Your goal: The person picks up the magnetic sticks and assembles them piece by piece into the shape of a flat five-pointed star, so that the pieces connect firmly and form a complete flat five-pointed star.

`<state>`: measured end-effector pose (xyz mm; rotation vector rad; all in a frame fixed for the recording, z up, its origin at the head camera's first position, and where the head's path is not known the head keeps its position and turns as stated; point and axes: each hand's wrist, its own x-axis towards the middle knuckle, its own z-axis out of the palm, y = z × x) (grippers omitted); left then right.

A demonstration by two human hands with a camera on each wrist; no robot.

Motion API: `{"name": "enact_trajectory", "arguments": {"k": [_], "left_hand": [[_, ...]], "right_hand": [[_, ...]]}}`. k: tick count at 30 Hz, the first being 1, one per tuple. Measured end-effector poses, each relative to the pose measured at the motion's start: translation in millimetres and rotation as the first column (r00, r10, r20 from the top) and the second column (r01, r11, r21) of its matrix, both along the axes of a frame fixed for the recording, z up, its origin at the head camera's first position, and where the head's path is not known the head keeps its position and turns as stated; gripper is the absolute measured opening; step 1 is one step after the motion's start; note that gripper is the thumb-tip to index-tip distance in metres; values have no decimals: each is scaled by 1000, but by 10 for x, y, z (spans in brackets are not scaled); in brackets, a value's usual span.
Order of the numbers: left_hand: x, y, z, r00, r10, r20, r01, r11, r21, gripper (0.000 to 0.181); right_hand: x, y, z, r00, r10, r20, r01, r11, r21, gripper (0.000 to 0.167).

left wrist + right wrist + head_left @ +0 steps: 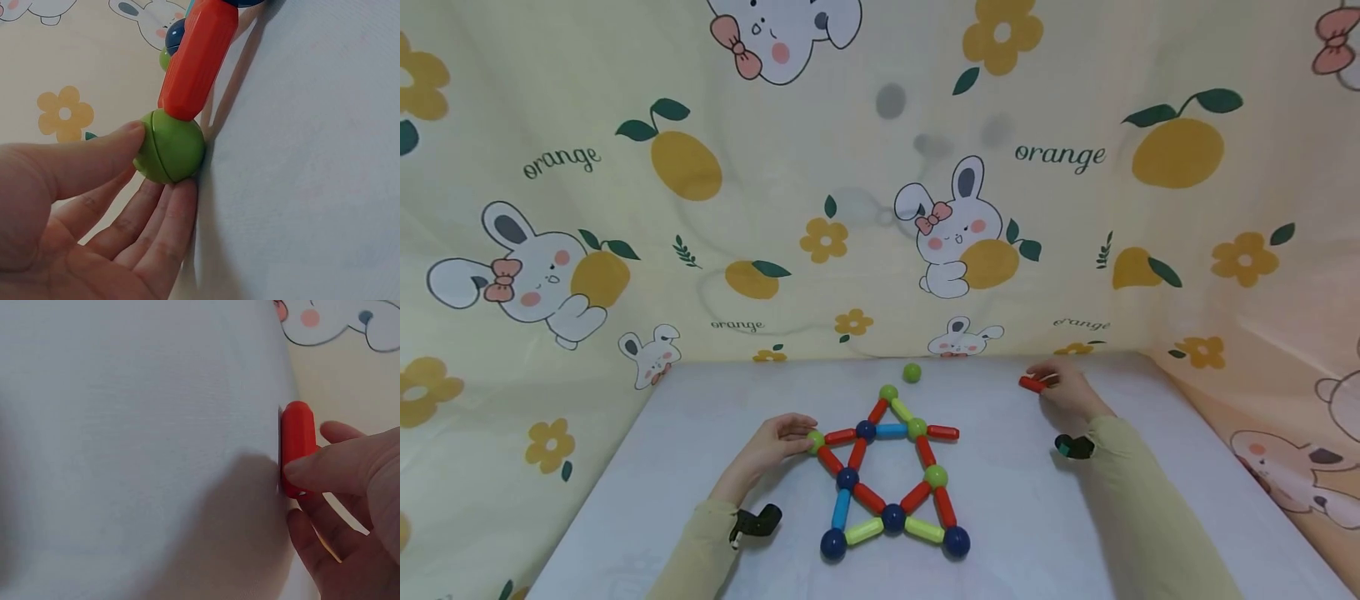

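A star-like frame of coloured rods and balls lies on the white table, with a dark blue ball at its lower middle. My left hand pinches the green ball at the frame's left tip between thumb and fingers. A red rod joins that ball. Far to the right, my right hand holds a loose red rod, its thumb over one end. Another red rod sticks out rightward from a green ball, its outer end free.
A loose green ball sits near the table's back edge, just beyond the frame's top ball. The white table meets a printed cloth backdrop at the back and right. Black wrist cameras are worn on both wrists.
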<state>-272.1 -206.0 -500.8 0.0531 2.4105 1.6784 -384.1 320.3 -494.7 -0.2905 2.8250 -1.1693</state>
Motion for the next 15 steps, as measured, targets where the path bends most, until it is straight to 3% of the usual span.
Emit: {"name": "enact_trajectory", "arguments": {"k": [4, 9, 11, 15], "left_hand": [[5, 4, -3, 1000, -6, -4, 6, 1000, 3, 32], [12, 3, -11, 1000, -13, -7, 14, 1000, 3, 32], [14, 1, -11, 1000, -16, -9, 16, 1000, -2, 33], [17, 4, 13, 1000, -13, -20, 12, 1000, -27, 33]], "right_hand": [[16, -31, -9, 999, 29, 35, -31, 998, 54, 39], [138, -129, 97, 994, 111, 3, -111, 991, 78, 37], [226, -201, 181, 984, 177, -33, -174, 982, 68, 36], [434, -379, 343, 944, 312, -105, -307, 950, 57, 34]]}}
